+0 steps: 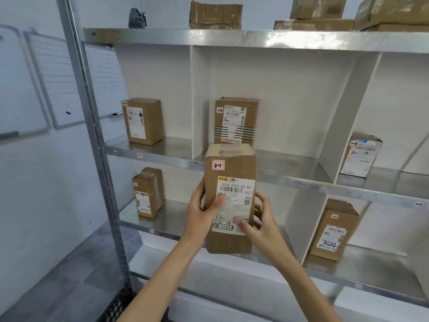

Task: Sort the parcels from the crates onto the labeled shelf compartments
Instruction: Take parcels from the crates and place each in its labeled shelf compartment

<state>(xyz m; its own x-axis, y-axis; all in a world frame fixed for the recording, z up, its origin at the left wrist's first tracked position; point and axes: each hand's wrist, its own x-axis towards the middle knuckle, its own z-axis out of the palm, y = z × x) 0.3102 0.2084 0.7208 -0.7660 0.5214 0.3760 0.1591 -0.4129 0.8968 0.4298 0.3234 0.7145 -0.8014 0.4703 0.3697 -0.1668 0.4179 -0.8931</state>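
A tall brown cardboard parcel (229, 173) with a red-edged tag reading 2-1 and a white shipping label is held upright in front of the metal shelf (232, 38). My left hand (202, 212) grips its left side, thumb across the label. My right hand (260, 221) holds its right side, thumb pressed on the lower label. The parcel hangs in the air in front of the middle compartment's edge, between the two middle shelf levels.
Parcels stand in the compartments: one (142, 120) upper left, one tagged 1-2 (235, 120) behind the held parcel, one (361, 155) right, one (148, 192) lower left, one (334, 228) lower right. White dividers (341, 117) split the shelves. Whiteboards (53, 82) hang left. A black crate corner (116, 305) sits below.
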